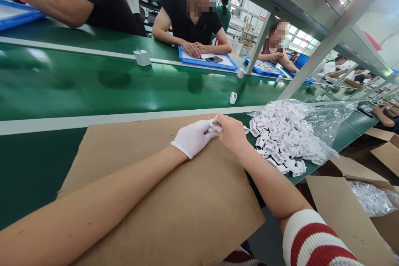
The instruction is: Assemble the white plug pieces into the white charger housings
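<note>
My left hand (193, 136), in a white glove, has its fingers closed on a small white plastic housing (214, 126) above the cardboard sheet (174, 199). My bare right hand (232, 133) grips the same piece from the right, its fingers hiding much of it. Just right of that hand, a heap of white plastic housings (277, 133) spills from a clear plastic bag (330, 120) onto the green table.
Beyond the cardboard runs a green conveyor belt (124, 85) carrying a white piece (233, 98). A white plug adapter (142, 57) stands on its far edge. Across sit people with blue trays (212, 65). Opened cardboard boxes (346, 203) stand at lower right; a metal post (314, 58) slants overhead.
</note>
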Demonstrator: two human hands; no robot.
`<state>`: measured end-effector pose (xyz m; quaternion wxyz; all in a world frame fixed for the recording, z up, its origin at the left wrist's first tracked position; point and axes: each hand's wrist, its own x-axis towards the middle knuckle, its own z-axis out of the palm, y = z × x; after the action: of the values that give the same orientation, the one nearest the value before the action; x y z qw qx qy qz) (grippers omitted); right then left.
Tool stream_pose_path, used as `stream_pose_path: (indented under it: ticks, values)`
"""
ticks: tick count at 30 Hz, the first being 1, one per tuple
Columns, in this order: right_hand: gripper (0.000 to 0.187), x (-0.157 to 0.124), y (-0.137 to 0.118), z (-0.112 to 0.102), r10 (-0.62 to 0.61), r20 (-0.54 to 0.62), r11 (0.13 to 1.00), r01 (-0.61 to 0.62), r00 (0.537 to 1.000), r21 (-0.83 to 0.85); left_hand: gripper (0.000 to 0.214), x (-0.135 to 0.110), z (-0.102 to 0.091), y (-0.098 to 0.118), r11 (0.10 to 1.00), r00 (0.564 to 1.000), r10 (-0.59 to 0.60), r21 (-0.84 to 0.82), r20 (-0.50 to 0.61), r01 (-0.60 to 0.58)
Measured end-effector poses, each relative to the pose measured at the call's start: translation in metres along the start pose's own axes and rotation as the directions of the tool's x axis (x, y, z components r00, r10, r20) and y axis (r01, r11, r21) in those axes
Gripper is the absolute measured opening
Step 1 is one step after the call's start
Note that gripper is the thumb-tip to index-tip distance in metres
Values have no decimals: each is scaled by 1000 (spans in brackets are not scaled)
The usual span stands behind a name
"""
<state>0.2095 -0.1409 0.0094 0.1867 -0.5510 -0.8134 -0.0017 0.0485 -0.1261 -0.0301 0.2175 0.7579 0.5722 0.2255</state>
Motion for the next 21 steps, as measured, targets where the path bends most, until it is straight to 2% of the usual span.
stream_pose_path:
  ticks: [5,8,10,12,13,15,17,19,21]
  values:
    - [31,2,-1,0,87,27,985,-90,996,149,33,0,-1,2,980,999,20,197,32,-26]
    - [32,2,1,0,118,40,965,-124,992,231,35,3,-2,2,982,999,14,186,40,-22]
    - [41,0,5,-3,130,74,952,-145,989,268,36,9,-4,0,991,997,-3,134,77,-7]
    - [49,-2,12,-10,163,116,964,-184,980,194,38,23,-12,-6,997,996,-28,80,84,21]
    - [50,-3,16,-15,200,138,972,-214,970,95,38,32,-17,-11,997,997,-47,64,54,43]
    - [44,-5,25,-24,311,193,946,-285,930,-153,37,55,-31,-26,992,992,-113,58,-63,116]
    - [37,-5,33,-30,417,261,890,-332,871,-314,38,78,-46,-47,976,964,-194,67,-181,209]
    - [34,-4,38,-32,458,316,872,-350,831,-343,40,96,-59,-70,959,940,-246,80,-235,271]
    - [33,-1,40,-31,453,329,877,-349,829,-330,42,106,-69,-89,946,931,-284,90,-230,311]
